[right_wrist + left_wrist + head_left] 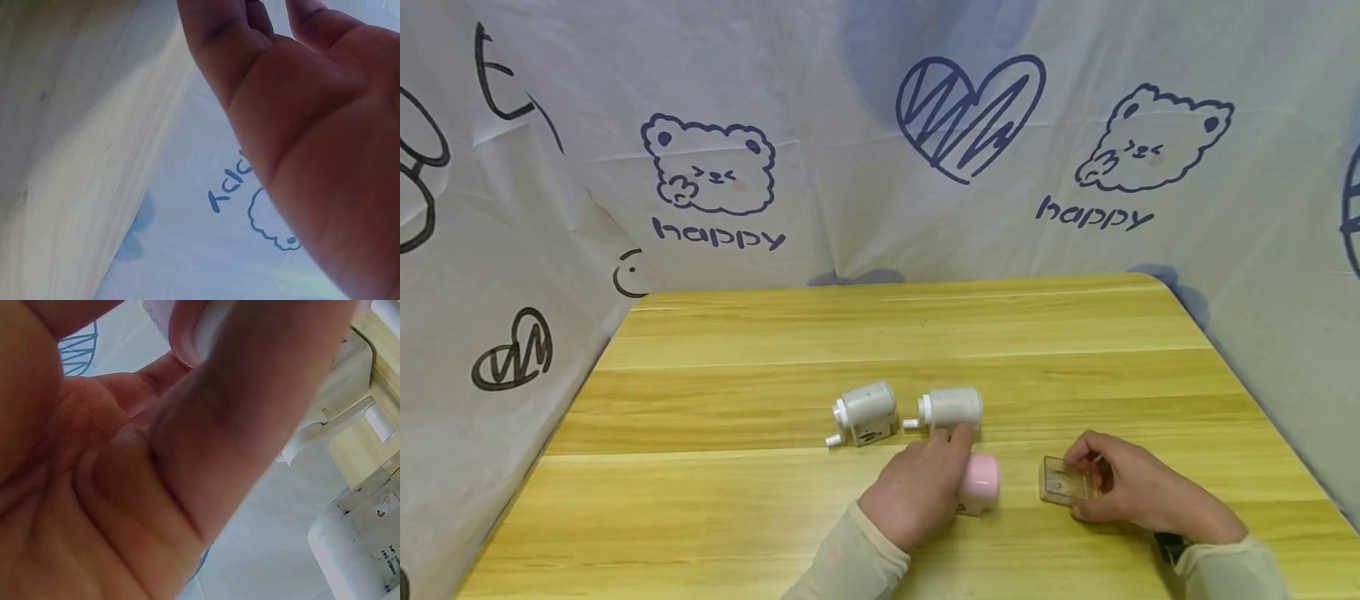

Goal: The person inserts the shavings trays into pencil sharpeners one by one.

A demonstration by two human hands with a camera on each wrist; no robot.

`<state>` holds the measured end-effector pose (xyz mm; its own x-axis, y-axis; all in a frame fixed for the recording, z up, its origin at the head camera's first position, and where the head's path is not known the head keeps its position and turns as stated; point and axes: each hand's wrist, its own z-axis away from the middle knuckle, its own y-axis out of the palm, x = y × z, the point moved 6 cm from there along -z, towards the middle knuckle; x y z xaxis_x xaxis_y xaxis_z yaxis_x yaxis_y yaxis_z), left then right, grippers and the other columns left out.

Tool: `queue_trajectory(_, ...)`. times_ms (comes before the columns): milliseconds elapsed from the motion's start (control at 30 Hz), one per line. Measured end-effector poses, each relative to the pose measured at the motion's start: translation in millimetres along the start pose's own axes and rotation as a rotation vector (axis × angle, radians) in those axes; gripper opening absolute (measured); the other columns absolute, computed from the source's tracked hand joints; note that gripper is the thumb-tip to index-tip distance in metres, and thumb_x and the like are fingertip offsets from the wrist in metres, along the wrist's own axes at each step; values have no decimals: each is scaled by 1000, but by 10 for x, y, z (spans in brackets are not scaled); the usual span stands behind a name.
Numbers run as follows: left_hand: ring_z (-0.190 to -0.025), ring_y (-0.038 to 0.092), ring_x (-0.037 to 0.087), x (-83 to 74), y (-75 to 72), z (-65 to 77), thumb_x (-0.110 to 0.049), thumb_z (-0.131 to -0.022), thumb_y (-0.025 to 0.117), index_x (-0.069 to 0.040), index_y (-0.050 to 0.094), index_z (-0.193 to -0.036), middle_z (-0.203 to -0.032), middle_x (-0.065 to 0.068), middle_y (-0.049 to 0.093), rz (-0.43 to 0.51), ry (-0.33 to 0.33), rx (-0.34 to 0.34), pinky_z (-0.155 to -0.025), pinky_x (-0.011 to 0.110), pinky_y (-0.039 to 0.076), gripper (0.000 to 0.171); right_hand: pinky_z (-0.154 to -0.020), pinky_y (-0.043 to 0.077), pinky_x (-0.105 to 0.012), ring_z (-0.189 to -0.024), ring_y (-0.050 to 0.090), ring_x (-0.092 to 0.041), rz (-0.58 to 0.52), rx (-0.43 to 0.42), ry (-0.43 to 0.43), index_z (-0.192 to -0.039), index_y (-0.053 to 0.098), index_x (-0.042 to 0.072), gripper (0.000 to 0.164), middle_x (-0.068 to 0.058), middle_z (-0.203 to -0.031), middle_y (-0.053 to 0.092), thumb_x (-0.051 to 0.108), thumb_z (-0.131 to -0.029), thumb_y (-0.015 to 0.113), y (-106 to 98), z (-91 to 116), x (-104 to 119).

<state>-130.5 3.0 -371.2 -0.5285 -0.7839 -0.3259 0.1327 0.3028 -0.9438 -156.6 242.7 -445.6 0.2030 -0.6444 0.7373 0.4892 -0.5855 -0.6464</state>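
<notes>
In the head view my left hand (917, 487) grips a pink crank pencil sharpener (983, 478), covering most of its left side. The sharpener's pink rim (182, 331) peeks out between the fingers in the left wrist view. Farther right, a small clear plastic shavings drawer (1058, 482) is held between the thumb and fingers of my right hand (1123, 482). The right wrist view shows that palm (306, 119) but not the drawer. Just beyond the left hand stand two greyish-white crank sharpeners, a left one (870, 406) and a right one (957, 406).
All of this is on a wood-grain table (700, 508). White cloth (842, 192) with bear and heart drawings hangs behind and at both sides. The two pale sharpeners' cranks point left, and the right one stands close to the left hand's fingers.
</notes>
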Motion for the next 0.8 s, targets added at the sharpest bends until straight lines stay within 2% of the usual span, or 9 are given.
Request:
queue_trajectory(300, -62, 55, 21, 20, 1, -7, 0, -73, 72, -9, 49, -104, -91, 10, 59, 35, -10, 4, -51, 30, 45, 40, -58, 45, -29, -69, 49, -11, 8, -88, -61, -108, 54, 10, 49, -3, -82, 53, 31, -73, 81, 9, -29, 96)
queue_trajectory(800, -65, 55, 20, 32, 7, -6, 2, -73, 70, -11, 50, -108, -93, 9, 59, 54, -16, 25, -54, 30, 46, 42, -56, 45, -28, -67, 48, -9, 19, -121, -132, -107, 55, 9, 50, -2, -81, 52, 27, -70, 84, 117, -87, 206)
